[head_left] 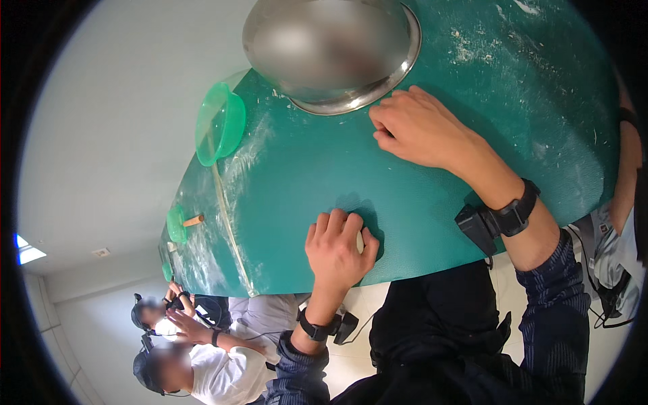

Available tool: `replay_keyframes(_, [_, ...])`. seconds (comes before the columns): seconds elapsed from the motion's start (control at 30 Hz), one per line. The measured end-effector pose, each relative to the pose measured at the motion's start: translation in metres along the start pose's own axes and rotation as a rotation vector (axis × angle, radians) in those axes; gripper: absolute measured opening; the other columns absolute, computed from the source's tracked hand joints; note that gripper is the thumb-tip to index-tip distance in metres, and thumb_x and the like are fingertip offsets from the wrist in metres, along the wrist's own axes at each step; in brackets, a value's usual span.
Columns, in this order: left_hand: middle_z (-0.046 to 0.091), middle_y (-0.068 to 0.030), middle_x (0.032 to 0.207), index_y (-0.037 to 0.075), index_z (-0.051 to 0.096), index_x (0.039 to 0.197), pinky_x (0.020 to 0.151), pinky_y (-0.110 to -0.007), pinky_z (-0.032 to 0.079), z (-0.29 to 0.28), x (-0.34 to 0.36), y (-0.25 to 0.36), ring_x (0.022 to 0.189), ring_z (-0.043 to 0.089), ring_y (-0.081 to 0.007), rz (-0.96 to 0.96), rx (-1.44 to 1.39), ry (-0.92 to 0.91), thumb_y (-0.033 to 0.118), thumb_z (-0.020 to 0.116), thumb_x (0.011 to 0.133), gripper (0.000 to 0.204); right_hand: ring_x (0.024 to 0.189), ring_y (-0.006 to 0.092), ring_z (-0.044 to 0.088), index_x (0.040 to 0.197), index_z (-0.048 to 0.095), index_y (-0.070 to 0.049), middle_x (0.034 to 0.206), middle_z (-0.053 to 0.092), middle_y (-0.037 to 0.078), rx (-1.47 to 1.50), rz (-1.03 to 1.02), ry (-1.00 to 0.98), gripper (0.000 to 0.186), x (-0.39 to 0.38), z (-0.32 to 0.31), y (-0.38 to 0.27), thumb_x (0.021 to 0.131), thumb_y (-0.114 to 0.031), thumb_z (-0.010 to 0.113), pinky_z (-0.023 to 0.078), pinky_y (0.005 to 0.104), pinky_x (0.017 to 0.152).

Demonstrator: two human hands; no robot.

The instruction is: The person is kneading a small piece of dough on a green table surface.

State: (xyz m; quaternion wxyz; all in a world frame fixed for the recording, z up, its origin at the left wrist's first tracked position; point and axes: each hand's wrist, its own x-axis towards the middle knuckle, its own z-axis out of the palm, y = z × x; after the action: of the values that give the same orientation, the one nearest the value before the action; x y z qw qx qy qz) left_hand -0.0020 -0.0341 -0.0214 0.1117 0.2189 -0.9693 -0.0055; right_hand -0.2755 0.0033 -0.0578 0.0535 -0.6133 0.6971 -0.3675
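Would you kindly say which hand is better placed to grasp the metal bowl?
The right hand, probably: it is near the metal bowl, while the left hand is farther away, curled around a pale lump.

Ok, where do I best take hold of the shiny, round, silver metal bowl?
Probably by its flared rim, from the wearer's side, where the right hand already lies close. The bowl sits dome up, so its smooth, rounded wall likely offers little purchase, while the lip juts out low enough for fingertips to hook.
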Motion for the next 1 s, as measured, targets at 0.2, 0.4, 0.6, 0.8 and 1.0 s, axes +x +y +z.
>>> replay_keyframes(0.2, [0.057, -0.0068, 0.082, 0.009, 0.061, 0.078, 0.066, -0.044, 0.046, 0.011, 0.017, 0.006, 0.075, 0.056, -0.0303, -0.014, 0.083, 0.015, 0.014, 0.073, 0.076, 0.013, 0.086, 0.0410, 0.072, 0.082, 0.069, -0.001, 0.081, 0.072, 0.019, -0.018, -0.011, -0.004, 0.019, 0.001, 0.000, -0.001, 0.091, -0.018, 0.068, 0.053, 0.0533, 0.089])
replay_keyframes(0.4, [0.065, -0.0087, 0.085, 0.007, 0.067, 0.081, 0.072, -0.041, 0.050, 0.014, 0.012, -0.008, 0.076, 0.060, -0.0317, -0.074, -0.245, 0.153, 0.010, 0.075, 0.080, 0.009, 0.083, 0.0400, 0.072, 0.082, 0.070, -0.002, 0.079, 0.072, 0.018, 0.020, -0.015, -0.024, 0.019, 0.002, -0.005, 0.001, 0.091, -0.019, 0.067, 0.054, 0.0535, 0.086])
replay_keyframes(0.6, [0.069, -0.0083, 0.091, 0.004, 0.069, 0.092, 0.077, -0.037, 0.054, 0.016, -0.011, -0.019, 0.083, 0.066, -0.0217, -0.308, -0.793, 0.360, 0.003, 0.075, 0.089, 0.007, 0.086, 0.0353, 0.068, 0.083, 0.066, -0.005, 0.083, 0.070, 0.013, 0.020, 0.013, -0.117, 0.022, 0.001, -0.005, 0.002, 0.095, -0.022, 0.070, 0.051, 0.0490, 0.085])
replay_keyframes(0.8, [0.066, -0.0139, 0.109, -0.001, 0.066, 0.115, 0.099, -0.040, 0.050, 0.001, -0.064, -0.033, 0.104, 0.063, -0.0264, -0.283, -0.418, 0.509, 0.018, 0.069, 0.104, 0.022, 0.086, 0.0343, 0.069, 0.082, 0.065, -0.005, 0.083, 0.070, 0.013, 0.058, 0.052, -0.154, 0.019, 0.003, -0.009, 0.001, 0.095, -0.019, 0.067, 0.052, 0.0481, 0.083])
replay_keyframes(1.0, [0.065, -0.0269, 0.145, -0.004, 0.067, 0.140, 0.113, -0.050, 0.049, -0.014, -0.105, -0.036, 0.134, 0.063, -0.0408, -0.253, -0.329, 0.316, 0.039, 0.049, 0.114, 0.053, 0.084, 0.0384, 0.073, 0.085, 0.072, -0.003, 0.086, 0.075, 0.017, 0.050, 0.004, -0.079, 0.015, 0.000, -0.007, 0.004, 0.090, -0.015, 0.064, 0.056, 0.0507, 0.084])
